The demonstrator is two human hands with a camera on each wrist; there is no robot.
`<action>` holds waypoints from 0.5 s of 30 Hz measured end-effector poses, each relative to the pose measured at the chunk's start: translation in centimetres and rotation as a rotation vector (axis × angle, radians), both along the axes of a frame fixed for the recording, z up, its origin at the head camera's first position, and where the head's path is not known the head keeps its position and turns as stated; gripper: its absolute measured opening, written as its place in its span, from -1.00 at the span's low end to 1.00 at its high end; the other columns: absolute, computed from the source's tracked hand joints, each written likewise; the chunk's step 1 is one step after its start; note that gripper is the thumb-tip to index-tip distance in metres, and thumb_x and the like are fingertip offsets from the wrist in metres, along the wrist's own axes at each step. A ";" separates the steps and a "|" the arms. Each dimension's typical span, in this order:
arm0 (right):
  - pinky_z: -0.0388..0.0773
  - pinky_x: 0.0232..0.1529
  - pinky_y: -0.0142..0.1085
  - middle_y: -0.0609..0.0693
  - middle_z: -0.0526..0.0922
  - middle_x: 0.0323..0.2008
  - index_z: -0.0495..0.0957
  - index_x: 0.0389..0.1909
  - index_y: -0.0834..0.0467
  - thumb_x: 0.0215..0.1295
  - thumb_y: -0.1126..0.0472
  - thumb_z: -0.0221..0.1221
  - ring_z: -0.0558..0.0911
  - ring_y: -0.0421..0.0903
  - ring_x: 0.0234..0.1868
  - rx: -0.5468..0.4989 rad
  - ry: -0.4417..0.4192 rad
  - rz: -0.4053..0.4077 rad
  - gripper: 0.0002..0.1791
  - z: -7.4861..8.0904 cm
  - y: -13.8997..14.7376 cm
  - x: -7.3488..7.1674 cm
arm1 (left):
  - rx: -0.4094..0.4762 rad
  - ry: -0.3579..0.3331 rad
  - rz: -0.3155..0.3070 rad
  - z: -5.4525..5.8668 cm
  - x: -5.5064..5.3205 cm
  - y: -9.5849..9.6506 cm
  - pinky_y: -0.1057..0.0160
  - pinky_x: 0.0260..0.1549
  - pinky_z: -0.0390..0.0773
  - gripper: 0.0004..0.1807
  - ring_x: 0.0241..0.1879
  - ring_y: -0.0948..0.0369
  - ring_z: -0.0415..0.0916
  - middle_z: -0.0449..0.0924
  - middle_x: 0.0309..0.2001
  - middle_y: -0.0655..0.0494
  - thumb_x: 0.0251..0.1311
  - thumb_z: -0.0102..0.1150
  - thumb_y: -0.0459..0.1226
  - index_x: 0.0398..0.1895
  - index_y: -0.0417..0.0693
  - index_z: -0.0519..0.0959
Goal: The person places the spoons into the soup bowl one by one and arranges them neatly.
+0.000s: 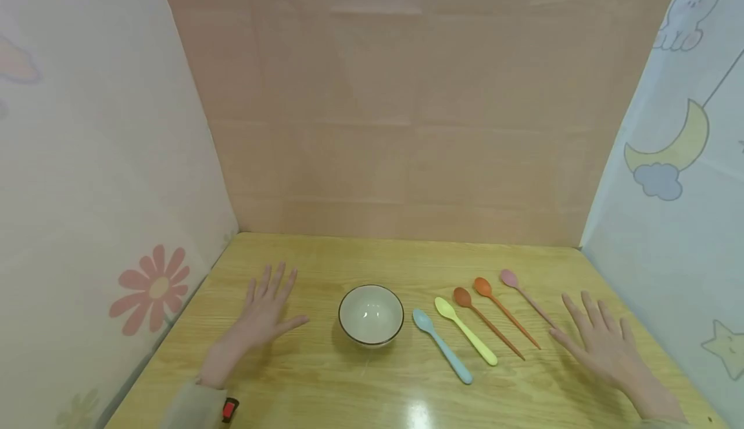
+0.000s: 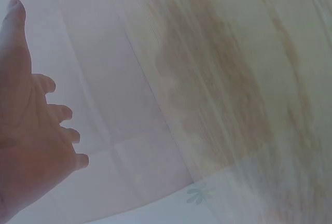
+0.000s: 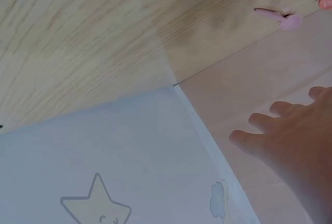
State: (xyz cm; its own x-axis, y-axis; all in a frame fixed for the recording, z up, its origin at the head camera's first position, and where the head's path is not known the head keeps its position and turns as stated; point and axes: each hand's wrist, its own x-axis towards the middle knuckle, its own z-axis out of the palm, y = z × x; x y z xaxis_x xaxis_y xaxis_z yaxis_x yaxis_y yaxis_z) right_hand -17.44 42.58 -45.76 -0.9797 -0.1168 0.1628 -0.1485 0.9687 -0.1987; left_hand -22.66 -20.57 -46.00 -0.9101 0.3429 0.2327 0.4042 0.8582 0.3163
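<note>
Spreading wide over the wooden surface [image 1: 325,390], the left hand [image 1: 264,319] had its fingers straight, fanned around 12 o'clock, with the thumb aimed at 3. And right along that 3 o'clock line sat the white bowl [image 1: 371,316], dark-rimmed and upright, near the thumb tip but apart from it!

Over to the other flank, where five spoons stepped out in a slanting row from the bowl's 3-to-4 o'clock side. Closest to it lay the blue spoon [image 1: 448,353], then the yellow spoon [image 1: 475,342], the brown spoon [image 1: 488,324], the orange spoon [image 1: 506,311] and, farthest along, the pink spoon [image 1: 529,299]. Every head pointed between 10 and 11 o'clock, every handle between 4 and 5.

And what a close one at the end of the line! The right hand [image 1: 607,348] was stretched out too, fingers straight and splayed, its thumb reaching between 9 and 10 o'clock. That thumb tip came right up to the end of the pink handle; whether they touched, I couldn't tell. The pink spoon lay at the hand's 10 o'clock, the other four nearer 9.

Framing it all, a tan wall [image 1: 407,93] rose at 12 o'clock, a printed red flower [image 1: 158,288] showed at 9, and a yellow moon [image 1: 692,141] hung at 2.
</note>
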 end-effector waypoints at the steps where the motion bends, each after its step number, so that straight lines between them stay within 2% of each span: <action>1: -0.39 0.19 0.67 0.46 -0.31 0.53 -0.25 0.60 0.09 0.48 -0.20 -0.05 -0.18 0.65 0.43 0.002 0.004 0.004 -0.10 0.0 0.0 -0.1 | -0.001 -0.001 -0.001 -0.1 0.0 0.0 -0.52 0.40 -0.33 0.08 0.55 -0.35 -0.44 -0.35 0.59 -0.29 0.20 0.18 0.21 0.59 -0.13 -0.06; 8: -0.27 0.28 0.61 0.55 0.00 0.45 -0.02 0.55 0.25 0.45 -0.14 0.06 -0.03 0.65 0.40 0.026 0.084 0.054 -0.13 0.0 -0.2 -0.5 | -0.034 0.022 -0.021 0.0 -0.1 0.5 -0.42 0.45 -0.14 0.12 0.56 -0.30 -0.28 -0.26 0.59 -0.29 0.20 0.17 0.24 0.58 -0.23 -0.08; 12: -0.10 0.31 0.56 0.55 0.20 0.36 0.19 0.43 0.35 0.39 -0.08 0.16 0.13 0.62 0.34 0.026 0.165 0.097 -0.20 0.0 -0.3 -0.8 | -0.025 0.058 -0.058 0.1 -0.3 1.0 -0.35 0.44 0.07 0.10 0.53 -0.31 -0.12 -0.14 0.56 -0.34 0.20 0.22 0.18 0.54 -0.33 -0.02; 15: 0.13 0.22 0.52 0.52 0.31 0.29 0.31 0.33 0.36 0.33 -0.04 0.24 0.27 0.58 0.25 0.024 0.216 0.119 -0.27 0.0 -0.4 -1.0 | 0.000 0.056 -0.082 0.1 -0.4 1.5 -0.34 0.41 0.15 0.09 0.52 -0.29 -0.06 -0.12 0.55 -0.34 0.20 0.25 0.14 0.53 -0.37 -0.01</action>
State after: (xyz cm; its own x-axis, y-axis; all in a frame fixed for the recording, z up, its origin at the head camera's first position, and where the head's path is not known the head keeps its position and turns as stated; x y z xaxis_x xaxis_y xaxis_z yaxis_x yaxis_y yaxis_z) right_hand -18.42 42.17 -45.77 -0.9015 -0.2353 0.3632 -0.2982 0.9460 -0.1272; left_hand -23.08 -19.10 -45.92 -0.8644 0.4162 0.2822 0.4905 0.8214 0.2910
